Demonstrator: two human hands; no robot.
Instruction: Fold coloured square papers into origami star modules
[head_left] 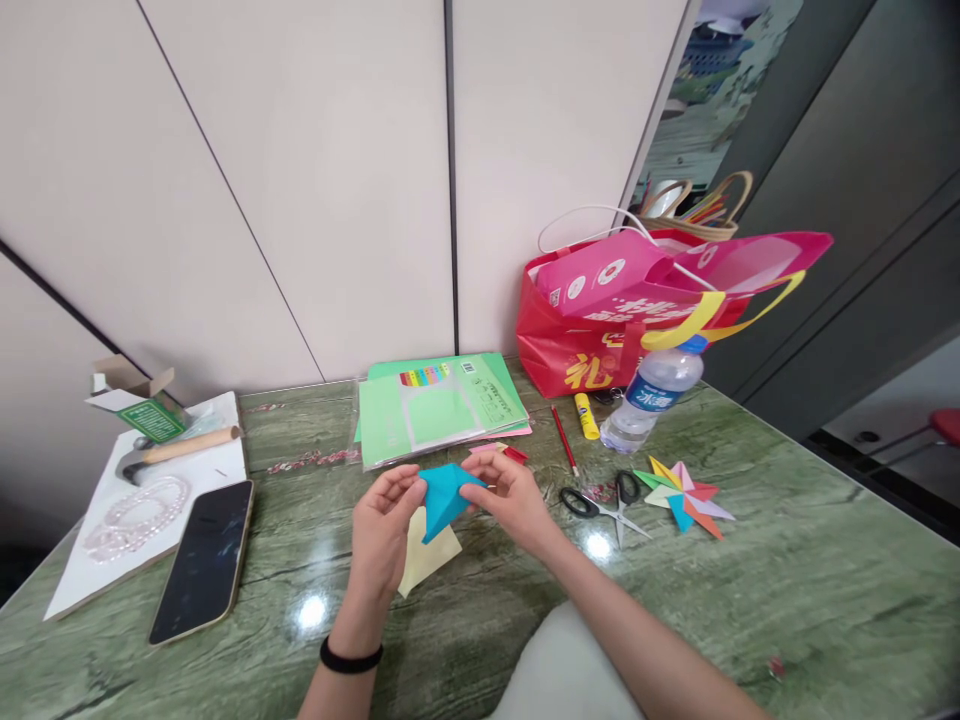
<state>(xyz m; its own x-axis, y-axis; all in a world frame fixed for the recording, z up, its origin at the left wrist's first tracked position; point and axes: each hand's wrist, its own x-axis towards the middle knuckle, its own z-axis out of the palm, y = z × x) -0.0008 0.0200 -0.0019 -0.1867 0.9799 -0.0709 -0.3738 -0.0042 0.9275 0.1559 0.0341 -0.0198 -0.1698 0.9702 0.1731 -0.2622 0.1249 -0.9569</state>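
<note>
Left hand [382,530]: pinching the left edge of a blue paper [446,500], fingers curling in, thumb pressing on top; a black band [351,657] is sitting on its wrist

Right hand [514,500]: gripping the same blue paper at its right corner, fingers closing on it

Blue paper: folded to a pointed shape, hanging between both hands just above the bench [787,580], near its front middle, lower tip pointing down at a yellow sheet [431,560]

Yellow sheet: lying flat on the bench right under the hands, the left hand partly hiding it

Paper pack [435,405]: lying behind the hands toward the wall, green sheets fanning out under a clear wrap; pink and red scraps [511,452] are peeking out at its near right corner, just behind the right hand

Scissors [604,503]: lying to the right of the right hand, black handles pointing toward it

Star [682,492]: many-coloured folded paper, lying just right of the scissors

Pencil [564,440]: red, lying between the paper pack and the scissors

Glue stick [586,415]: yellow, lying just beside the pencil

Bottle [652,395]: clear with a blue cap, standing just right of the glue stick, in front of a bag [592,350]

Bag: red and pink, leaning at the wall, back right

Phone [204,560]: dark screen facing up, lying well left of the left hand, its edge overlapping a white board [82,575]

White board: carrying a hammer [176,450], beads [139,515] and an open box [139,400]
</note>
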